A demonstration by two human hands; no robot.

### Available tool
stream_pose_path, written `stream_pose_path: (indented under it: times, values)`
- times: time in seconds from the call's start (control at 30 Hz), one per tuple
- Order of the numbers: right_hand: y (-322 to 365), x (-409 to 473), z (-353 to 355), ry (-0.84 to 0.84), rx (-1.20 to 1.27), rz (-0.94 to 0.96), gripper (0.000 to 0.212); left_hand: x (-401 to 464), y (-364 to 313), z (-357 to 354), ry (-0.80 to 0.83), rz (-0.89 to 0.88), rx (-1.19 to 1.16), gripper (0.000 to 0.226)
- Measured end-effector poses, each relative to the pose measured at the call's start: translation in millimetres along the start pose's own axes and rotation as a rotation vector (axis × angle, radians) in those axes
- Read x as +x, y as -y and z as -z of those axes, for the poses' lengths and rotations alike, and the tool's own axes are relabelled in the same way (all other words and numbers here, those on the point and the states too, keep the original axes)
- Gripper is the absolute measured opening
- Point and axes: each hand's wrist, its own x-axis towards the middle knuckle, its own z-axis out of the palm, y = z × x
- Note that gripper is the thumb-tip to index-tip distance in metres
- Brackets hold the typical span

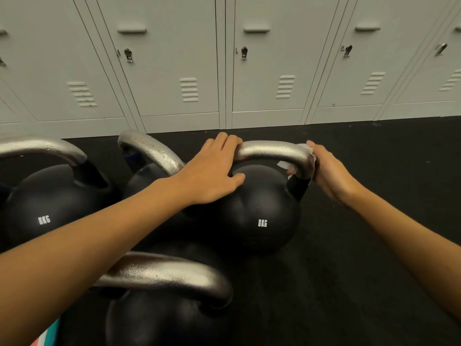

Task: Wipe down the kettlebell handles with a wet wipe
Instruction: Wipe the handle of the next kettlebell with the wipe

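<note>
My left hand holds handle still, fingers curled over. Right hand pinches wipe round right bend. I'm mid-wipe. Next I think: rub along top.

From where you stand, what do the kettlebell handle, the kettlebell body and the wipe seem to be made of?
Kettlebell handle: seems bare metal, silvery with a dull sheen and slightly pebbled surface.
Kettlebell body: matte black, probably coated or painted metal; white 8KG print. What lies under the coating cannot be told.
Wet wipe: thin, white, crumpled sheet, paper or nonwoven cloth, pressed on the handle by the right hand.
</note>
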Motion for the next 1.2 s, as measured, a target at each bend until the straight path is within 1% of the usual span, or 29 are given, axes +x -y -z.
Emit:
stream_pose_path:
  times: [0.03, 0.1, 0.13, 0.23, 0.27, 0.33, 0.47, 0.53, 0.63, 0.67, 0.7, 0.73, 0.77, 0.8, 0.83, 0.9, 0.97, 1.03, 1.07, 1.1, 1.17, 1.2]
  values:
    - [-0.1, -1.7, 0.0, -0.008, 0.028, -0.015, 0.048, 0.1, 0.2, -0.2, -0.002, 0.001, 0.003, 0.065]
    - [8.8, -1.7, -2.4, -0.029, -0.022, -0.019, 0.049, 0.3, 0.5, -0.7, -0.003, 0.002, 0.005, 0.065]
    - [16.3, -0.6, -4.9, -0.036, -0.103, 0.003, 0.048, 0.2, 0.5, -1.0, -0.004, 0.003, 0.005, 0.065]
    - [37.9, -0.1, -14.9, -0.048, -0.534, 0.159, 0.034, 0.9, 1.6, -0.5, 0.002, 0.005, -0.011, 0.064]
    - [41.1, -0.5, -19.0, -0.063, -0.598, 0.207, 0.032, 1.6, 2.2, 0.9, 0.011, 0.009, -0.023, 0.064]
    - [47.3, -4.2, -29.1, -0.083, -0.619, 0.288, 0.035, 3.6, 4.4, 5.3, 0.041, 0.022, -0.062, 0.061]
    - [52.2, -2.3, -49.5, -0.086, -0.931, 0.533, 0.035, 4.8, 9.1, 15.4, 0.062, 0.082, -0.155, 0.068]
    - [57.6, 1.9, -61.1, -0.055, -1.037, 0.609, 0.039, 5.5, 11.9, 17.7, 0.028, 0.127, -0.136, 0.066]
    - [60.6, 6.4, -75.4, 0.034, -1.204, 0.707, 0.051, 8.4, 14.8, 17.7, -0.042, 0.199, -0.152, 0.055]
    - [62.9, 6.0, -76.1, 0.066, -1.193, 0.724, 0.049, 9.3, 15.1, 17.1, -0.076, 0.215, -0.179, 0.051]
    - [65.8, 6.0, -74.4, 0.110, -1.132, 0.706, 0.045, 10.2, 14.5, 16.4, -0.116, 0.227, -0.215, 0.046]
    - [69.7, 4.9, -70.8, 0.172, -1.011, 0.640, 0.044, 10.6, 12.6, 15.7, -0.158, 0.229, -0.252, 0.043]
    - [73.8, 2.8, -66.3, 0.197, -0.842, 0.564, 0.044, 10.9, 9.1, 14.7, -0.198, 0.217, -0.278, 0.041]
    - [77.4, 0.4, -61.5, 0.174, -0.682, 0.499, 0.043, 11.8, 4.3, 13.0, -0.236, 0.192, -0.294, 0.040]
    - [79.7, -1.5, -56.4, 0.103, -0.550, 0.469, 0.040, 13.6, -1.8, 11.4, -0.268, 0.155, -0.304, 0.038]
    - [79.4, -3.1, -46.1, -0.078, -0.400, 0.449, 0.034, 19.8, -15.6, 5.4, -0.290, 0.075, -0.297, 0.034]
    - [73.0, -3.1, -36.9, -0.199, -0.314, 0.375, 0.032, 29.2, -25.5, -4.3, -0.226, 0.016, -0.256, 0.033]
    - [64.5, -0.8, -28.9, -0.263, -0.216, 0.255, 0.028, 36.1, -31.0, -13.0, -0.114, 0.012, -0.123, 0.035]
    - [59.5, 0.8, -25.8, -0.274, -0.182, 0.202, 0.026, 39.2, -31.6, -17.7, -0.091, 0.020, -0.040, 0.037]
    - [54.7, 1.6, -24.1, -0.266, -0.176, 0.159, 0.024, 40.8, -31.8, -21.5, -0.102, 0.020, 0.009, 0.038]
    - [46.7, 0.7, -23.6, -0.217, -0.228, 0.103, 0.027, 40.1, -32.7, -20.2, -0.159, 0.057, -0.056, 0.039]
    - [43.7, -0.3, -24.2, -0.200, -0.263, 0.090, 0.029, 40.6, -30.0, -18.9, -0.157, 0.101, -0.094, 0.037]
